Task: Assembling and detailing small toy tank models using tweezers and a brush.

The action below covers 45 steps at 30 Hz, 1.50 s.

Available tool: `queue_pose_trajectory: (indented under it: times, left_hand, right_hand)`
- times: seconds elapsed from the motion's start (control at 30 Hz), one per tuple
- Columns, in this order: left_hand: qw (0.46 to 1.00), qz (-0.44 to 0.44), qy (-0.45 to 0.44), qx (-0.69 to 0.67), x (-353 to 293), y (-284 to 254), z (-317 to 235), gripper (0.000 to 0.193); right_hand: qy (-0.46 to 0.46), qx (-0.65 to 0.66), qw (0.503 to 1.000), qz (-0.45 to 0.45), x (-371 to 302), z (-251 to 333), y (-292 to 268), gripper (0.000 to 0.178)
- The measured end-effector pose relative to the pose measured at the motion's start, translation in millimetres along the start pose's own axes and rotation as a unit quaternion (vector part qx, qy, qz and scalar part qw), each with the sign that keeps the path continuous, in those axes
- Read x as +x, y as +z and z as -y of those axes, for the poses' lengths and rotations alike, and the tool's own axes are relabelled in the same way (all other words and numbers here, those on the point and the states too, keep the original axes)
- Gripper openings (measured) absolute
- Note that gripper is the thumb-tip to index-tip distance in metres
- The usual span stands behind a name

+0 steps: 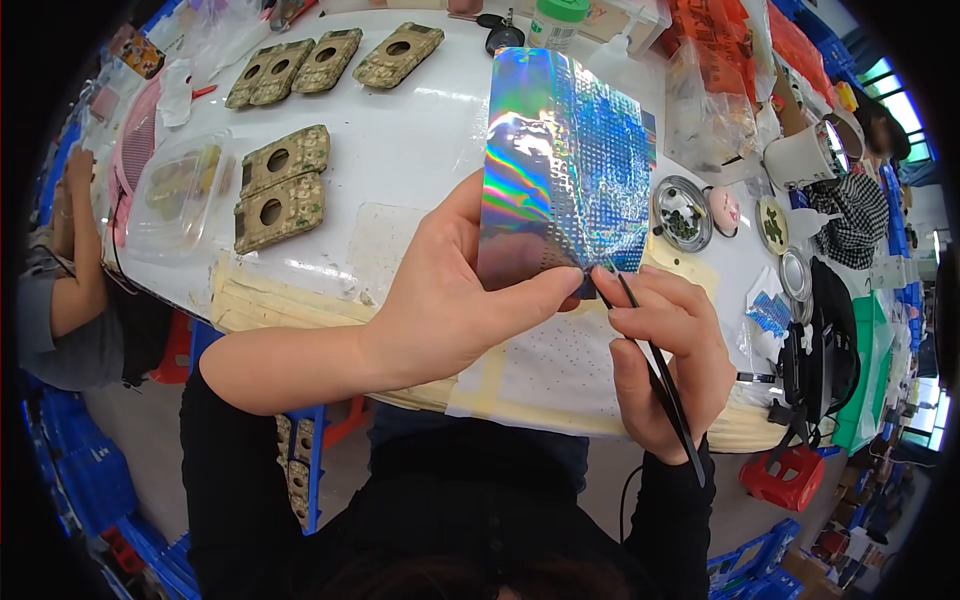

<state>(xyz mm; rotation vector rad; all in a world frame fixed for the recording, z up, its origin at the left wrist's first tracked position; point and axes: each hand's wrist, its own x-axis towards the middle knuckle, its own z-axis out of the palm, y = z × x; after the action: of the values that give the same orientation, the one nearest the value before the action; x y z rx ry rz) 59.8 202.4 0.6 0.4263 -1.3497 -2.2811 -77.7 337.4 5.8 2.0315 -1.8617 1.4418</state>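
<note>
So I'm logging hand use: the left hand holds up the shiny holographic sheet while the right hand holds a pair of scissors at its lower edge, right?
Not quite. The head view shows the right hand holding thin black tweezers, not scissors, at the lower edge of the holographic sheet, which the left hand holds up.

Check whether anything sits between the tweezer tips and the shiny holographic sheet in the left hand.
Nothing visible does. The black tweezers in the right hand reach the lower right edge of the holographic sheet, beside the left hand's thumb pinching that edge. The exact contact point is too small to make out.
</note>
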Motion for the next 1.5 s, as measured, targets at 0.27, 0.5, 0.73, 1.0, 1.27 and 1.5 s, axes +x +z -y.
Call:
queue_pose_trajectory:
  times: [0.27,0.5,0.73,1.0,1.27,1.5]
  left_hand:
    - [0.997,0.013,-0.055,-0.042,3.2,-1.4,-2.1,0.04]
    - [0.999,0.018,-0.04,-0.031,2.5,-2.7,-2.8,0.041]
    - [1.0,0.024,-0.01,-0.018,-0.3,-0.4,-2.8,0.046]
    - [1.0,0.025,-0.009,-0.009,-0.4,0.6,-3.5,0.047]
    - [1.0,0.02,-0.002,-0.006,-0.2,0.7,-1.5,0.045]
    - [1.0,0.016,0.002,-0.015,-0.7,1.3,0.3,0.046]
  right_hand:
    - [0.036,0.104,0.994,-0.003,-4.2,-3.4,-5.3,0.026]
    - [0.173,0.254,0.95,-0.056,-8.6,6.7,-3.0,0.045]
    - [0.143,0.202,0.968,-0.05,-6.6,-5.3,-9.0,0.031]
    - [0.146,0.2,0.968,-0.044,-6.1,-5.4,-9.6,0.027]
    - [0.149,0.186,0.97,-0.047,-5.2,-4.1,-9.6,0.025]
    - [0.141,0.176,0.973,-0.053,-5.5,-4.5,-8.6,0.024]
